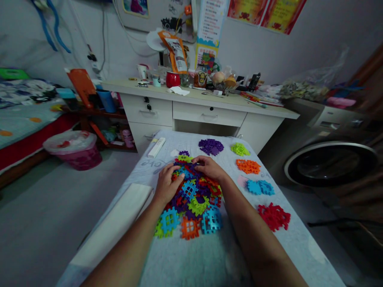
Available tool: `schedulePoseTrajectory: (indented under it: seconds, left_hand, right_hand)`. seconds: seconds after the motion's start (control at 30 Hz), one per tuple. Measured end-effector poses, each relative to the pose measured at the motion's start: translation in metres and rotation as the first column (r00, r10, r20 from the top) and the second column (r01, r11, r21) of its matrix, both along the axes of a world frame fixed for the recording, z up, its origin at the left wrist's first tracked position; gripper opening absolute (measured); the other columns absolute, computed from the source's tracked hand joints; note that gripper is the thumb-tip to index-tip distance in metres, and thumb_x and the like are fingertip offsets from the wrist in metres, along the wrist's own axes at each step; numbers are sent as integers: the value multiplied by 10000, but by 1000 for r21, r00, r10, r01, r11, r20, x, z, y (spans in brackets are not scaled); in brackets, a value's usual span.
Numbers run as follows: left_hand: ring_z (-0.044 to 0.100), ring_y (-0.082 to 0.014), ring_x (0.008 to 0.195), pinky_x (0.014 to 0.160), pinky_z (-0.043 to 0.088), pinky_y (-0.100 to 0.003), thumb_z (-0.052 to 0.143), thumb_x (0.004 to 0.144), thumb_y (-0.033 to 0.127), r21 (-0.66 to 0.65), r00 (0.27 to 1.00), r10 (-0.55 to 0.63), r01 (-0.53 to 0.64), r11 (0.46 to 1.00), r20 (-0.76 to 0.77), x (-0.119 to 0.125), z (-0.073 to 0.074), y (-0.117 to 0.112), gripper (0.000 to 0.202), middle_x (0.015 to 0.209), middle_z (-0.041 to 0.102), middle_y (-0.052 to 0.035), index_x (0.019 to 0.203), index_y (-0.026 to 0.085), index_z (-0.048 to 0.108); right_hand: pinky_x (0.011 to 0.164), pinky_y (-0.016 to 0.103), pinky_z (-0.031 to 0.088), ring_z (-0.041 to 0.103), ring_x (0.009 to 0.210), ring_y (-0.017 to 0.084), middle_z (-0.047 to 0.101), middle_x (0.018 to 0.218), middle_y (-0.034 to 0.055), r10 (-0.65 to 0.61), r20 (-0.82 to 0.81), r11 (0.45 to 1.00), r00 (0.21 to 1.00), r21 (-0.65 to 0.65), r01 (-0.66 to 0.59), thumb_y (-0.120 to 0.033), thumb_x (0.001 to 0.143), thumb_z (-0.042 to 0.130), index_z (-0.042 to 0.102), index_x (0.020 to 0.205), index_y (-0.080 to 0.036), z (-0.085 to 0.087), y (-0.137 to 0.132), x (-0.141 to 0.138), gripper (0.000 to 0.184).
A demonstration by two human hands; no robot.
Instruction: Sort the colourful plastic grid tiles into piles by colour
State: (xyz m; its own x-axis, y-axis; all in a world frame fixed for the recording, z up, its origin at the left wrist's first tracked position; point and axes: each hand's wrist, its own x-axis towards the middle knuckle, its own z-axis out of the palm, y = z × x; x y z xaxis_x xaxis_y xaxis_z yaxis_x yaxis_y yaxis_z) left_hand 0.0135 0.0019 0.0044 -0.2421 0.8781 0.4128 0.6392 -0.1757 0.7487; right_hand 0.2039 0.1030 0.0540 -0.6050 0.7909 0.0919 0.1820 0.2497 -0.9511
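Note:
In the head view a mixed heap of plastic interlocking building pieces lies mid-table, in blue, green, purple, orange and red, many with window-like grids. My left hand rests on the heap's left side, its thumb and fingers apart. Over the far right side of the heap bends my right hand, fingers curled in among purple and red pieces; what is between them is hidden. Sorted by colour along the right are purple pieces, lime green pieces, orange pieces, blue pieces and red pieces.
A cloth-covered table bears the pieces. On its left are a long white bar and a small white box. Behind stands a cluttered white desk. A washing machine is right, a pink bin left.

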Motion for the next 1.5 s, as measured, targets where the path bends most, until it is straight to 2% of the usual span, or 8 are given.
schedulePoseTrajectory:
  seconds: [0.1,0.2,0.3,0.43,0.7,1.0,1.27,1.5]
  left_hand:
    - [488,-272,1253,1105,353,-474,566,856,441,-2,1000,0,0,1000,-11,0,0,0,335,1269,572,-90,1104,230,643]
    - [500,-282,1238,1092,363,-479,566,855,442,-4,1000,-4,3,1000,-22,0,-1,1,345,1255,583,-101,1098,211,648]
    - [514,-283,1219,1076,377,-479,578,848,440,-6,999,-5,5,1000,-35,-1,-3,2,333,1237,593,-97,1079,214,657]
    - [515,-278,1217,1081,367,-479,578,848,442,-7,999,-6,6,1000,-51,-1,-5,4,326,1245,589,-92,1077,224,660]
    - [498,-282,1233,1093,350,-487,580,845,443,-34,998,-7,5,999,-57,0,-1,1,326,1264,574,-97,1072,226,668]
    - [501,-286,1230,1085,362,-494,587,845,433,-34,998,-8,6,999,-55,0,1,0,311,1262,574,-91,1065,230,671]
    - [509,-281,1219,1082,373,-497,597,842,421,-35,997,-8,5,999,-73,1,4,0,284,1261,575,-86,1046,240,675]
    - [500,-279,1230,1092,361,-492,597,837,423,-51,998,-8,5,999,-60,1,3,-1,286,1266,569,-80,1047,245,675]
  right_hand:
    - [696,249,461,568,741,133,645,851,-13,-70,-112,998,991,-12,69,-285,670,703,639,850,-201,0,3,1,208]
    - [570,212,394,478,592,94,542,658,-56,-234,-197,972,952,-14,236,-300,625,739,622,797,-191,0,11,8,235]
    - [448,201,275,344,465,66,408,538,-102,-448,-233,894,863,-79,442,-340,588,761,590,790,-193,0,21,20,303]
    - [375,207,201,297,388,54,400,497,-115,-612,-233,791,756,-188,583,-404,572,778,517,744,-206,-4,29,36,369]
    - [347,182,299,424,357,75,475,419,-85,-672,-152,732,724,-282,620,-315,675,723,427,634,-217,-21,52,33,315]
    - [348,154,342,455,383,55,604,538,-39,-726,-94,669,681,-326,668,-183,778,595,541,686,-171,-31,77,17,108]
    - [368,166,405,512,434,69,666,643,2,-735,-117,656,668,-374,656,-140,763,589,586,784,-153,-33,82,19,25]
    - [456,198,498,607,587,106,703,834,34,-705,-216,693,676,-412,592,-174,674,686,582,933,-172,-37,80,27,280]
